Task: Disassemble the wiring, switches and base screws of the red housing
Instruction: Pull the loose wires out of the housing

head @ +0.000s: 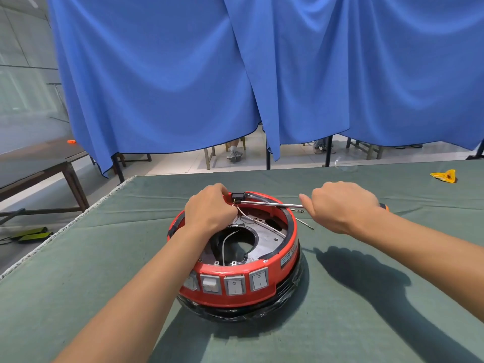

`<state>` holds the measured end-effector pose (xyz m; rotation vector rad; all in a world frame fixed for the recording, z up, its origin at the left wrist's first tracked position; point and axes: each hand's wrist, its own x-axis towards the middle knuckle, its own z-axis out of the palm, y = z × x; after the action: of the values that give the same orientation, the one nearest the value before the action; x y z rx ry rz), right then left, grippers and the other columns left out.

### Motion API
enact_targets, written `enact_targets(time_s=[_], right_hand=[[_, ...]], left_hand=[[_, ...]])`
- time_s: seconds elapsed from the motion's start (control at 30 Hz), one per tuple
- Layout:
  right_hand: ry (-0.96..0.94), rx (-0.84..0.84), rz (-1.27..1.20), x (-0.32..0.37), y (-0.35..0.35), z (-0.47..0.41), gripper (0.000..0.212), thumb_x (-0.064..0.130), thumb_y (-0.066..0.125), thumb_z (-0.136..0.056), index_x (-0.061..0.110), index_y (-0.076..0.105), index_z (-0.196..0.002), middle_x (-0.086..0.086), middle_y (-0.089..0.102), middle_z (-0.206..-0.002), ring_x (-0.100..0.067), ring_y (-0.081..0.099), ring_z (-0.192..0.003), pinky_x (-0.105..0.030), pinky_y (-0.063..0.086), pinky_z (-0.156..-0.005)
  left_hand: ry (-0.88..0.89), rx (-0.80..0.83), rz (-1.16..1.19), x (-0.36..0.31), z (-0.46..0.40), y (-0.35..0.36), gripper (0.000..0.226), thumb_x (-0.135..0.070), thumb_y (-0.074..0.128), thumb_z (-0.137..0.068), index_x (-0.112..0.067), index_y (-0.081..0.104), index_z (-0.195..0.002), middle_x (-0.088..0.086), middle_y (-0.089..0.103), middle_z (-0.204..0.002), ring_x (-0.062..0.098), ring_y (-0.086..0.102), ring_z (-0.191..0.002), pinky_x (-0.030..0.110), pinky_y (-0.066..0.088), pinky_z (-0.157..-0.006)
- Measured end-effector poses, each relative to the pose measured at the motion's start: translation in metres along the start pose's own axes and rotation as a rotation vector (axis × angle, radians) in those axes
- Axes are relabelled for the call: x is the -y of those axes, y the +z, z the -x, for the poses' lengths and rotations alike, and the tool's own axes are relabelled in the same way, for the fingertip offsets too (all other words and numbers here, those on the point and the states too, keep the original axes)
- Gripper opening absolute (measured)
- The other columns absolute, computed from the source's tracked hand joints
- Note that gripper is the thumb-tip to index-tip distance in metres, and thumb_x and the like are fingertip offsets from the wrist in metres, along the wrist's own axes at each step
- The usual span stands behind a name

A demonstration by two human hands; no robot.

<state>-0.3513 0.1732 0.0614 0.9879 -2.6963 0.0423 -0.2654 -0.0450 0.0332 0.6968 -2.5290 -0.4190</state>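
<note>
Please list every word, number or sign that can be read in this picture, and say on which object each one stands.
"O" and "I" marks: on the two right grey rocker switches at the front of the red housing.
Blue label on the housing's right side: has print, too small and blurred to read.
The two left switches: no readable mark.
Nothing else legible.

Bright light from the left, hard shadows rightward, wide-angle bending at edges.
</note>
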Motion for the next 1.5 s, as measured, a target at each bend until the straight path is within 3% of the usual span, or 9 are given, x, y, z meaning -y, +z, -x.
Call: enact_targets(time_s=[0.33, 0.47, 0.53, 0.63, 0.83, 0.93, 1.13, 1.23, 1.5], right_hand=[[-0.014, -0.005, 0.089, 0.016, 0.002, 0.016, 0.032, 0.016, 0.028, -0.100, 0.015, 0.030, -0.067, -0.002, 0.034, -0.062, -0.029, 0.044, -0.060, -0.033, 0.032, -0.052], [-0.032, -0.026, 0.114, 0.028, 0.002, 0.027, 0.029, 0.019, 0.028, -0.103, 0.015, 0.050, -0.084, -0.005, 0.054, -0.076, -0.031, 0.051, -0.069, -0.034, 0.039, -0.058], [-0.022, -0.029, 0.138, 0.032, 0.002, 0.030, 0.040, 0.024, 0.022, -0.104, 0.013, 0.058, -0.093, -0.007, 0.055, -0.078, -0.031, 0.053, -0.070, -0.033, 0.040, -0.059], [-0.017, -0.022, 0.172, 0.033, 0.002, 0.030, 0.039, 0.023, 0.023, -0.104, 0.013, 0.059, -0.095, -0.006, 0.056, -0.080, -0.031, 0.056, -0.072, -0.033, 0.040, -0.060], [-0.030, 0.009, 0.179, 0.031, 0.003, 0.022, 0.021, 0.011, 0.035, -0.096, 0.016, 0.043, -0.078, -0.003, 0.039, -0.066, -0.030, 0.047, -0.066, -0.034, 0.037, -0.056], [-0.035, 0.033, 0.190, 0.024, 0.000, 0.014, 0.027, 0.006, 0.038, -0.090, 0.017, 0.034, -0.065, -0.002, 0.035, -0.062, -0.029, 0.043, -0.061, -0.033, 0.034, -0.054], [-0.001, -0.001, 0.145, 0.003, 0.006, -0.007, 0.037, 0.022, 0.032, -0.093, 0.015, 0.041, -0.058, -0.004, 0.043, -0.060, -0.022, 0.040, -0.050, -0.030, 0.031, -0.051], [-0.022, -0.045, 0.117, -0.005, 0.008, -0.017, 0.044, 0.027, 0.029, -0.095, 0.013, 0.041, -0.055, -0.003, 0.041, -0.058, -0.025, 0.043, -0.053, -0.031, 0.038, -0.056], [-0.040, -0.055, 0.164, -0.001, 0.008, -0.008, 0.043, 0.026, 0.030, -0.095, 0.014, 0.042, -0.056, -0.003, 0.042, -0.057, -0.026, 0.047, -0.054, -0.031, 0.036, -0.053]], left_hand=[[0.012, 0.013, -0.059, -0.005, 0.006, -0.006, 0.015, -0.019, 0.057, -0.073, -0.021, 0.065, -0.086, -0.004, 0.064, -0.083, 0.015, 0.050, -0.071, 0.024, 0.031, -0.057], [0.005, 0.027, -0.044, -0.006, 0.010, -0.007, 0.014, -0.017, 0.057, -0.073, -0.019, 0.068, -0.081, -0.002, 0.066, -0.079, 0.014, 0.050, -0.066, 0.022, 0.029, -0.051], [0.000, 0.032, -0.025, -0.007, 0.011, -0.008, 0.014, -0.017, 0.056, -0.073, -0.018, 0.069, -0.079, -0.001, 0.067, -0.078, 0.011, 0.047, -0.061, 0.019, 0.026, -0.048], [-0.014, 0.040, 0.004, -0.008, 0.010, -0.008, 0.015, -0.018, 0.056, -0.074, -0.017, 0.070, -0.079, 0.001, 0.068, -0.079, 0.007, 0.043, -0.055, 0.018, 0.024, -0.048], [-0.029, 0.044, 0.008, -0.006, 0.006, -0.006, 0.018, -0.017, 0.055, -0.073, -0.013, 0.072, -0.080, 0.007, 0.071, -0.083, 0.007, 0.041, -0.054, 0.018, 0.028, -0.047], [-0.025, 0.039, 0.002, -0.005, 0.005, -0.005, 0.017, -0.018, 0.055, -0.072, -0.015, 0.071, -0.078, 0.004, 0.070, -0.080, 0.007, 0.043, -0.056, 0.019, 0.027, -0.048], [-0.027, 0.005, -0.047, -0.002, 0.002, -0.004, 0.017, -0.020, 0.055, -0.068, -0.016, 0.071, -0.075, 0.002, 0.069, -0.075, 0.015, 0.050, -0.060, 0.020, 0.030, -0.050], [-0.009, 0.000, -0.089, -0.002, 0.003, -0.003, 0.017, -0.022, 0.055, -0.067, -0.015, 0.070, -0.073, 0.002, 0.068, -0.073, 0.020, 0.054, -0.063, 0.023, 0.033, -0.053], [0.052, 0.008, -0.168, -0.003, 0.005, -0.002, 0.019, -0.031, 0.056, -0.077, -0.016, 0.068, -0.077, -0.002, 0.061, -0.097, 0.020, 0.055, -0.073, 0.029, 0.037, -0.063]])
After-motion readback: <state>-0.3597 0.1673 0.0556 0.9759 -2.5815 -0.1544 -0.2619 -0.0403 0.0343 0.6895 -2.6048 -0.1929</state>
